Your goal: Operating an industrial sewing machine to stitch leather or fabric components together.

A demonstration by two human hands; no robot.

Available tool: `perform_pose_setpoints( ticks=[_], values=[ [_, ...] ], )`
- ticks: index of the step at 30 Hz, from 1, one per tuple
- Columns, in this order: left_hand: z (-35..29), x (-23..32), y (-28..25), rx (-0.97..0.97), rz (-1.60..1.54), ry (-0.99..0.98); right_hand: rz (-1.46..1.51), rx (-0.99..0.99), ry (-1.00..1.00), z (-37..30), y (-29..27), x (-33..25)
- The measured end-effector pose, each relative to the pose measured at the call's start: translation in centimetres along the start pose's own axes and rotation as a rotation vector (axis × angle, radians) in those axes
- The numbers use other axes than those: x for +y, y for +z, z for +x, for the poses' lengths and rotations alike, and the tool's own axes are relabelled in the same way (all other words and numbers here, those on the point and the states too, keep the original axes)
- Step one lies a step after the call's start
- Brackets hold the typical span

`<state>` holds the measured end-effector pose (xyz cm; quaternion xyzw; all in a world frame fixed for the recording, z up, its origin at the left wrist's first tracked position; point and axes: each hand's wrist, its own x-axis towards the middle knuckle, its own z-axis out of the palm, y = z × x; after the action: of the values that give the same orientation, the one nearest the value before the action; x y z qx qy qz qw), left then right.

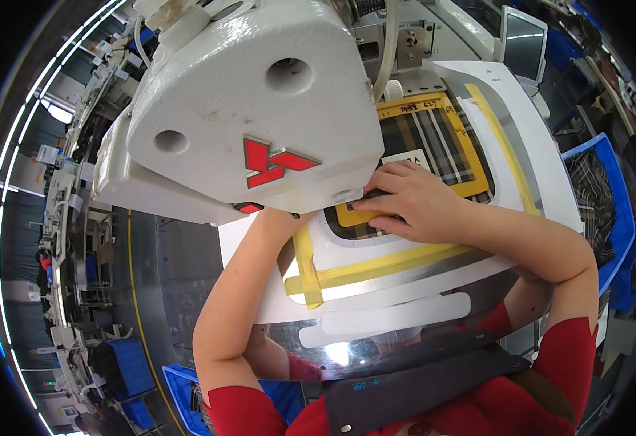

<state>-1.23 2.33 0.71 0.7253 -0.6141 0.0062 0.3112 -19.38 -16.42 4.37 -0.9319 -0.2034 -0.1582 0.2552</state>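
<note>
My right hand (412, 202) lies over the near left part of a yellow template frame (478, 171), its fingers bent around a small dark thing I cannot make out. Under the frame is dark plaid fabric (434, 138) with pale stripes, and a small white label (403, 158) with print lies beside my fingertips. Of my left hand (280, 220) only the back near the wrist shows; its fingers are hidden behind the white head of a sewing machine (209, 109). The frame and fabric sit on a white sheet (354, 263) edged with yellow tape (398, 263).
The machine head overhangs the work close to both hands. Two white strips (383, 318) lie on the shiny table near my body. A blue bin (616, 196) with plaid fabric stands at the right, another blue bin (180, 392) at the lower left. A screen (523, 45) stands behind.
</note>
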Motion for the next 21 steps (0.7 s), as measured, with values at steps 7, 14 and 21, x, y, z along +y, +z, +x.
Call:
perform_pose_setpoints(
  ticks=[7,14,21],
  values=[
    [2.8,3.5,-1.0,0.032,-0.312,-0.180,-0.008,0.008,-0.007,-0.1,0.3,1.0],
    [3.3,3.4,-1.4,0.126,-1.518,-0.697,0.004,0.016,0.034,-0.1,0.2,1.8],
    [3.0,2.2,-0.8,0.077,-1.619,-0.709,0.014,0.039,0.030,-0.6,0.1,1.7]
  ],
)
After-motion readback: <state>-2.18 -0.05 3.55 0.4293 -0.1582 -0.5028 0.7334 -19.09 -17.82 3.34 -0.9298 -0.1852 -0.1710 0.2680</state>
